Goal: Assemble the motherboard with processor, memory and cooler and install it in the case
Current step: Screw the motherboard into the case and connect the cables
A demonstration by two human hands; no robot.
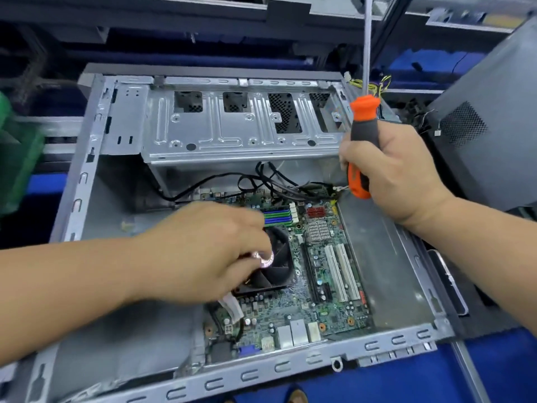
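An open grey computer case (392,337) lies flat before me. Inside it sits the green motherboard (328,298), with blue and green memory sticks (277,216) and a black cooler fan (279,266) mounted on it. My left hand (209,251) hovers over the cooler's left side with its fingers curled, blurred; whether it holds anything I cannot tell. My right hand (395,173) grips an orange and black screwdriver (363,135) by the handle, its long shaft pointing up, above the board's far right corner.
A metal drive cage (232,132) spans the far half of the case. Black cables (267,181) run from under it to the board. Another grey case (488,126) stands at the right. A green bin (17,158) is at the left edge.
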